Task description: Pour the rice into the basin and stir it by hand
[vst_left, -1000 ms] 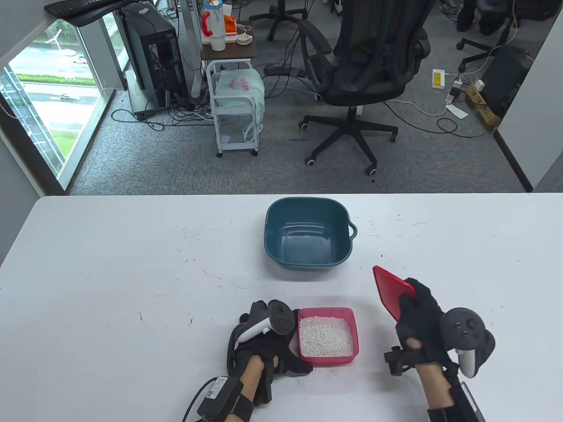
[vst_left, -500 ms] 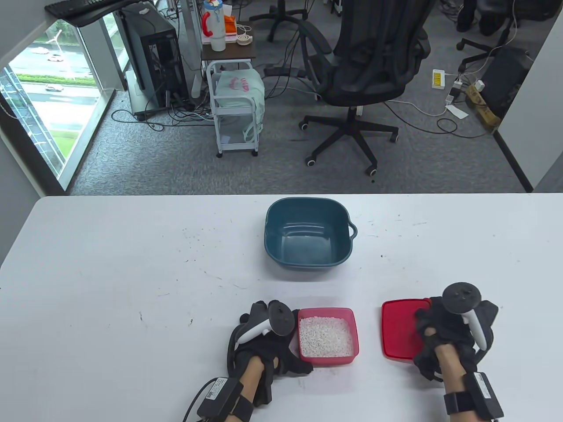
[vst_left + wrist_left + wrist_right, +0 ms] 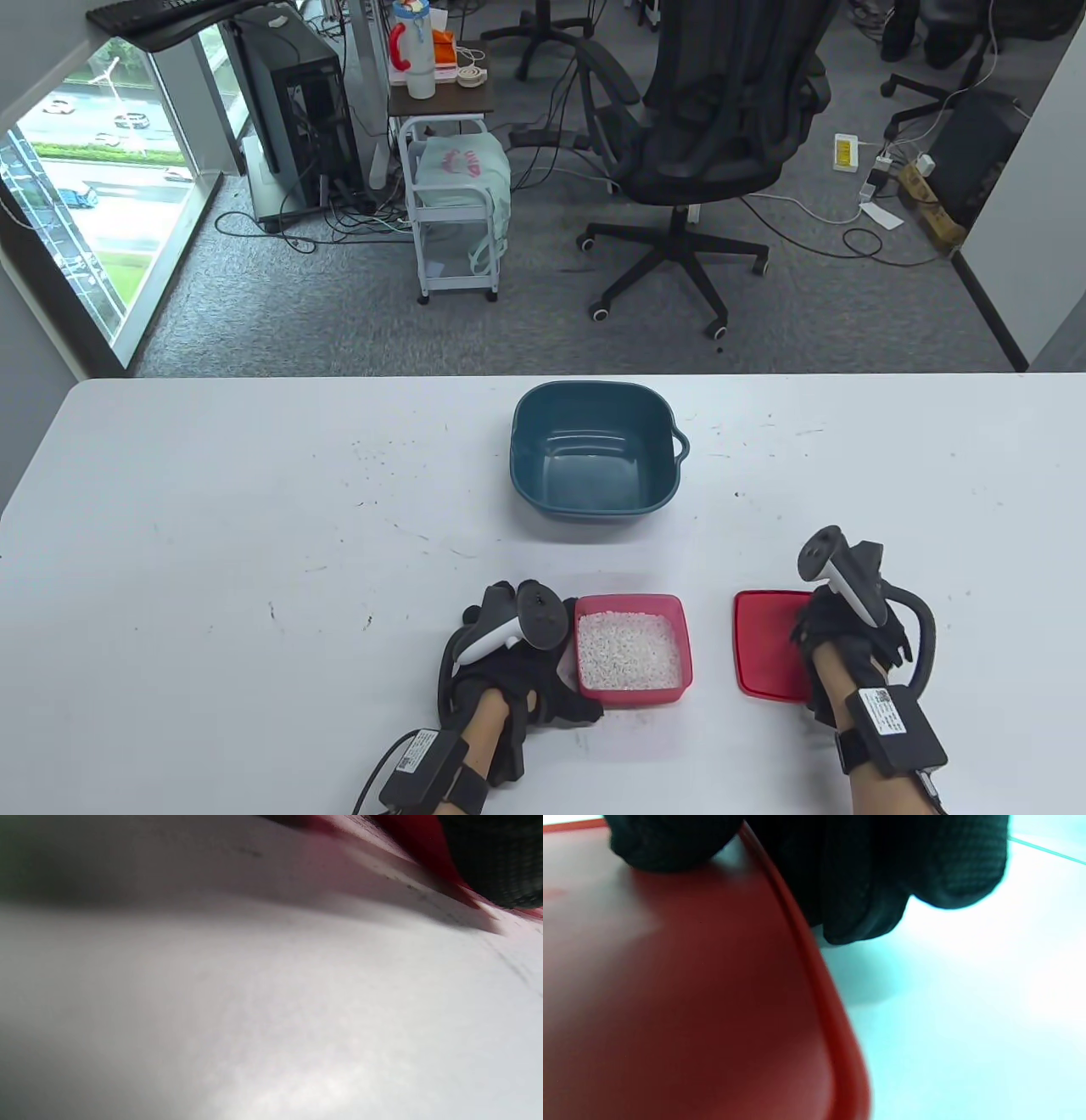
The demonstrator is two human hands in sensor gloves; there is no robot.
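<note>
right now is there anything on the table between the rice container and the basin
Nothing visible. The stretch of table between the pink rice container and the blue basin is bare. The red lid lies flat off to the right, under the right hand, out of that path.

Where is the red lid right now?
In the table view the red lid lies flat on the table, right of the rice container, with the right hand on its right edge.
</note>
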